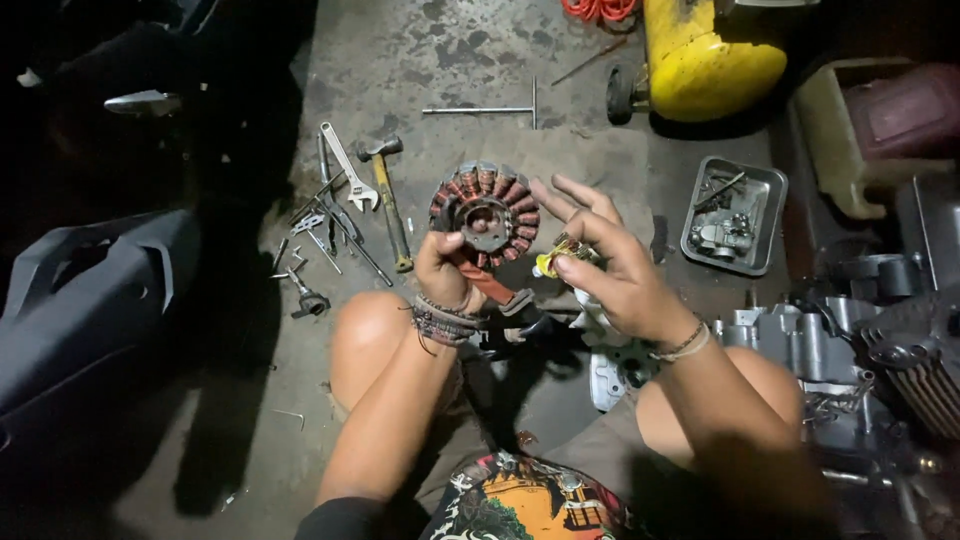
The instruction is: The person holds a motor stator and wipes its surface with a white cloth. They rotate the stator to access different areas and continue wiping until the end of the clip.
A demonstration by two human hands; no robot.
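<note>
**Stator ring held up over the workshop floor**

From the head camera, looking down: the person squats on a stained concrete floor (470,60), knees spread. The left hand (447,268) is closed around the lower edge of a stator (487,213), a round ring of copper-wound poles about a dark metal hub, held up in front of the knees with its flat face turned toward the camera. Being round, it has no real long axis; its centre axis points up at the viewer, and an orange-sleeved lead (493,287) trails from its bottom edge down and to the right, past the wrist.

The right hand (612,268) sits just beside the ring, thumb and forefinger pinched on a small yellow connector (547,263), the other fingers fanned out loosely.

I would judge the stator dense and stiff for its size, iron core and copper. The windings look the delicate part, with thin enamel that scratches; the hub or outer rim seems the safer hold, as the left hand has it. The lead is soft and would not bear pulling.

On the floor to the left lie a hammer (388,200), an adjustable wrench (348,168) and smaller tools; farther off, a T-handle wrench (490,109). To the right stand a metal tray (733,214) of parts, a yellow tank (705,60) and an engine block (880,350).
</note>
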